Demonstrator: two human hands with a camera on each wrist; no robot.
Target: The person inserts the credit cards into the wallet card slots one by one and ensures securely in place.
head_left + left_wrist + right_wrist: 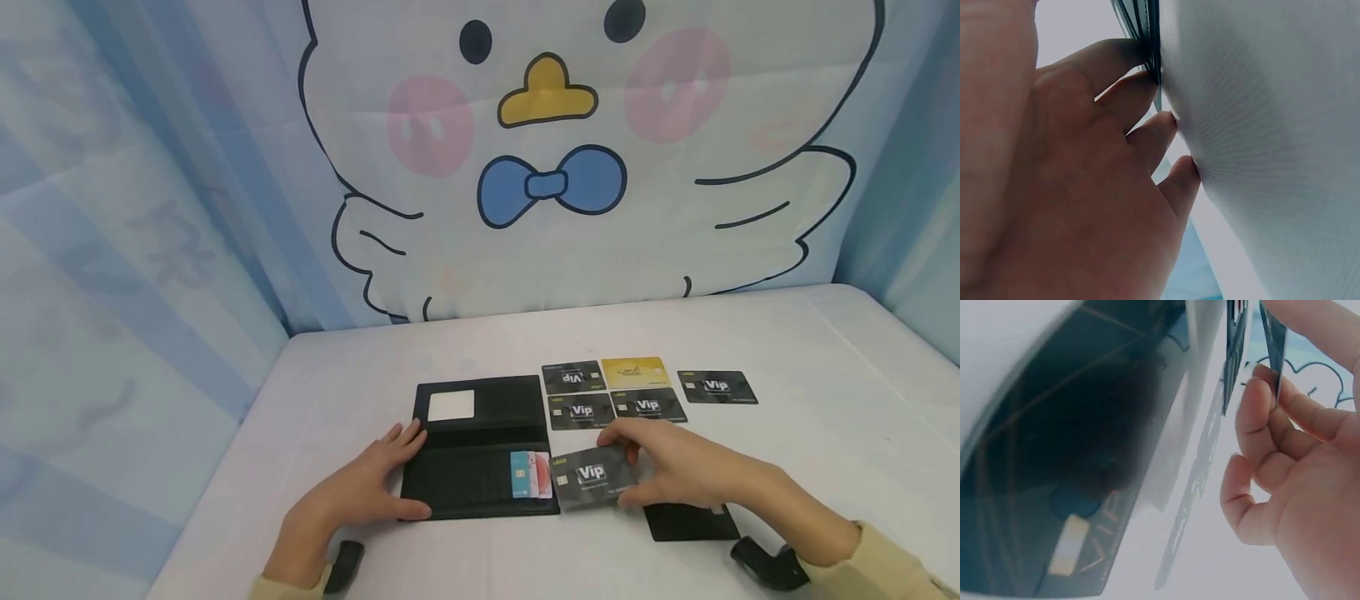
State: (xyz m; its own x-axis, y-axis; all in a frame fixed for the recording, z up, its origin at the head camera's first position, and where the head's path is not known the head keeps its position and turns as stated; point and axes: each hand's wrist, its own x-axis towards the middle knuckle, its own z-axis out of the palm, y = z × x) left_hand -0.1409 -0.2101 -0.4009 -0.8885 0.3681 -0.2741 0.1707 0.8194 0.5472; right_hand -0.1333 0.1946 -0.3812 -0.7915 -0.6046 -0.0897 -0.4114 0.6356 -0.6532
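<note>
A white table [847, 433] with rounded far corners carries an open black wallet [480, 437], lying flat left of a group of cards. Just beside the wallet's far half sit an upside-down black Vip card [573, 377] and a gold card [636, 372], with two upright black Vip cards [581, 411] in the row nearer the viewer. Another black card [717, 387] lies apart to their right, and a larger dark card [692, 525], partly hidden, rests closer to the near edge
</note>
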